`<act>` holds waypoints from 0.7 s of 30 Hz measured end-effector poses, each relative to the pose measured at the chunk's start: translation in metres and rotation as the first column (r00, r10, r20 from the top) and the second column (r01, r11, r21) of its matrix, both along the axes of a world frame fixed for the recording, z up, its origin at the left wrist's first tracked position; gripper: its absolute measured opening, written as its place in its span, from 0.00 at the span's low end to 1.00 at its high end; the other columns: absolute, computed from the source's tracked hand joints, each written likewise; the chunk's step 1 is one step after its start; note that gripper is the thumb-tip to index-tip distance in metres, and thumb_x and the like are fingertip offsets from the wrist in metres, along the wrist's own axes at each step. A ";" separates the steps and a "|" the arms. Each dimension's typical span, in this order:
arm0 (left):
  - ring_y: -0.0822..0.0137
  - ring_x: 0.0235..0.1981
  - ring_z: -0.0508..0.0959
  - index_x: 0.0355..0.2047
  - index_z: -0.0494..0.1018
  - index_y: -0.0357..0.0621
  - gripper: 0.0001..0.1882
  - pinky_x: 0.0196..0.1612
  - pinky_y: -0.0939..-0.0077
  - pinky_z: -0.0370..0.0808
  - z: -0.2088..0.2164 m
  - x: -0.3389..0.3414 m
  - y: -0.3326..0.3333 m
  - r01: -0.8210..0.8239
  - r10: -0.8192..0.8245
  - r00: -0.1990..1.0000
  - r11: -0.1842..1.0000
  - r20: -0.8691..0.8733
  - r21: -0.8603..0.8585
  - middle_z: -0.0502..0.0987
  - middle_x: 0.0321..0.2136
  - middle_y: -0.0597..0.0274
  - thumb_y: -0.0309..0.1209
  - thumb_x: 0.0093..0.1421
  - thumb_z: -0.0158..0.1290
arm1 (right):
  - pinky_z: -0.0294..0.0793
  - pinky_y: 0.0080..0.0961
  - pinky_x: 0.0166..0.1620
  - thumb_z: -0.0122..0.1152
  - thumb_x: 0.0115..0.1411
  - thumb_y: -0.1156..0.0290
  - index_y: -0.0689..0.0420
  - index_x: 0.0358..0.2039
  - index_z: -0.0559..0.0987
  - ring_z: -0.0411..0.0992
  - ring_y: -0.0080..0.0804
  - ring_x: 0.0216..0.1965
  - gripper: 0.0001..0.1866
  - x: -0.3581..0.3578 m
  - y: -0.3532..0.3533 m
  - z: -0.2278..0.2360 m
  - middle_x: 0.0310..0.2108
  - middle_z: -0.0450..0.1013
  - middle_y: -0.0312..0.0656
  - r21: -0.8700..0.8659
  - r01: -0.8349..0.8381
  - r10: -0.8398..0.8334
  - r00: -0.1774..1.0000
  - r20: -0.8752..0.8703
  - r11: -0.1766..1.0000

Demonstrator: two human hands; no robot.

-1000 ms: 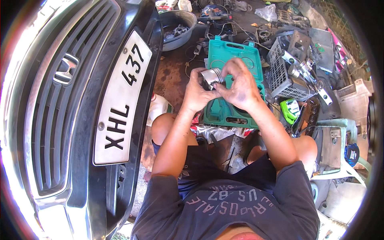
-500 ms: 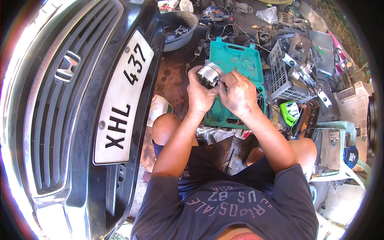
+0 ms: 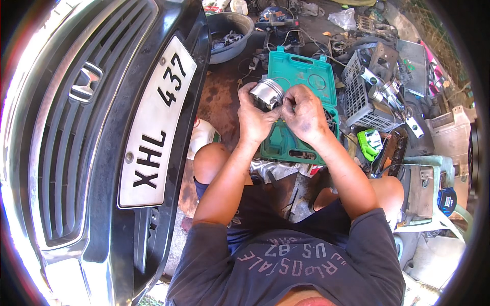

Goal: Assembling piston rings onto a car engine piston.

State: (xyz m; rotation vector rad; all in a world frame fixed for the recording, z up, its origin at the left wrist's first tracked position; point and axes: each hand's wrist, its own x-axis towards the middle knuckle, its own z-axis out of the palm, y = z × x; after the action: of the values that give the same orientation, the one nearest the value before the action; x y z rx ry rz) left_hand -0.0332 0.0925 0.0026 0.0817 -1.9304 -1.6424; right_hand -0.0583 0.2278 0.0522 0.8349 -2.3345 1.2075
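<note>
A silver engine piston (image 3: 266,93) with grooves round its crown is held up over a green tool case. My left hand (image 3: 255,115) wraps round its left side and underside, thumb pointing right beneath it. My right hand (image 3: 304,112) is closed at the piston's lower right edge, fingertips pinched together against it. Whatever lies between those fingertips is too small to make out. Below and behind my hands lies the open green tool case (image 3: 300,69), its lid leaning away from me. A thin ring (image 3: 316,82) shape shows on the lid.
A car's front with black grille (image 3: 66,153) fills the left. Behind stands a grey basin (image 3: 232,51) with metal parts. At right are a grey plastic crate (image 3: 357,97), pistons with connecting rods (image 3: 390,92), a bright green container (image 3: 369,144) and a pale green chair (image 3: 426,183).
My right hand has turned slightly, its fingers curling closer at the piston's edge. The piston stays in my left hand, almost unmoved.
</note>
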 end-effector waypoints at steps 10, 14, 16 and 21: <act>0.65 0.42 0.76 0.53 0.55 0.38 0.43 0.45 0.72 0.74 -0.001 -0.002 -0.003 0.141 -0.136 0.990 0.974 -0.038 0.176 0.75 0.41 0.48 0.29 0.41 0.70 | 0.74 0.28 0.32 0.64 0.47 0.80 0.62 0.33 0.73 0.73 0.33 0.29 0.11 0.001 -0.001 0.008 0.27 0.71 0.43 -0.268 -0.081 0.141 0.967 0.211 0.960; 0.66 0.43 0.75 0.54 0.56 0.35 0.42 0.47 0.71 0.73 0.002 0.000 -0.003 0.175 -0.168 0.984 0.969 -0.055 0.176 0.75 0.42 0.49 0.29 0.42 0.69 | 0.75 0.22 0.30 0.65 0.48 0.82 0.65 0.35 0.73 0.73 0.25 0.30 0.13 -0.007 0.003 0.003 0.28 0.74 0.43 -0.327 -0.161 0.271 0.906 0.326 0.931; 0.66 0.44 0.75 0.54 0.57 0.35 0.42 0.48 0.71 0.73 0.002 0.000 -0.003 0.190 -0.184 0.982 0.968 -0.048 0.165 0.75 0.42 0.50 0.29 0.42 0.70 | 0.74 0.21 0.30 0.65 0.48 0.82 0.65 0.34 0.73 0.73 0.24 0.29 0.12 -0.010 0.004 -0.001 0.29 0.74 0.42 -0.371 -0.186 0.322 0.882 0.345 0.910; 0.66 0.45 0.74 0.53 0.58 0.34 0.44 0.49 0.71 0.72 0.003 0.001 -0.002 0.230 -0.224 0.973 0.950 -0.054 0.211 0.74 0.43 0.50 0.31 0.40 0.72 | 0.74 0.20 0.30 0.64 0.50 0.82 0.63 0.33 0.74 0.72 0.21 0.29 0.10 -0.013 0.007 -0.002 0.28 0.75 0.37 -0.488 -0.210 0.435 0.802 0.409 0.847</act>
State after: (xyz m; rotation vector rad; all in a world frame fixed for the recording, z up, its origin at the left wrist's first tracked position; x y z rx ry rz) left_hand -0.0317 0.0900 0.0055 -0.0823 -1.7866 -1.9910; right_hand -0.0714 0.2345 0.0499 0.8658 -2.1917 2.2326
